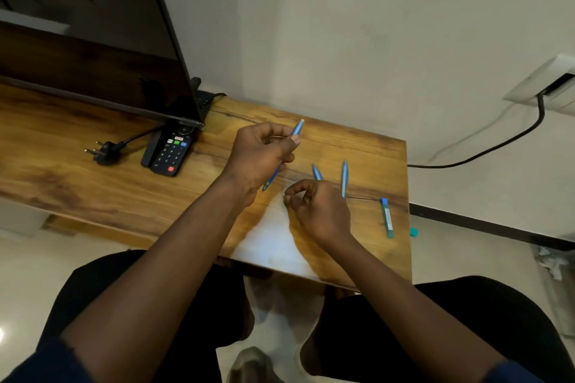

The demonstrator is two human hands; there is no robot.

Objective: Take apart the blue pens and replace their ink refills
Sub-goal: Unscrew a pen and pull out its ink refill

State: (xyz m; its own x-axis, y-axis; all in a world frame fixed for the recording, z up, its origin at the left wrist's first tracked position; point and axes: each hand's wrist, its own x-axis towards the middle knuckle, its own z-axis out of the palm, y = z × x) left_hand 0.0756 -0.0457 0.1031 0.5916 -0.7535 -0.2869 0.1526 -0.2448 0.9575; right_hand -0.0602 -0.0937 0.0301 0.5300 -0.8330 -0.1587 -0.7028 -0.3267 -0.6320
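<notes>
My left hand (259, 154) grips a blue pen (297, 129) above the wooden table (93, 183); the pen slants from upper right to lower left, its lower end showing below the hand. My right hand (317, 210) hovers just over the table with thumb and forefinger pinched together; what they pinch is too small to see. Two more blue pens lie beyond it, one (316, 172) partly hidden by the right hand and one (344, 177) to its right. A blue refill pack (386, 218) lies near the table's right edge.
A black remote (169, 149) and a loose black plug (104, 152) lie at the left, under the corner of a dark screen (93, 40). A black cable (485, 149) runs along the wall at the right. A small teal cap (413, 232) lies on the floor.
</notes>
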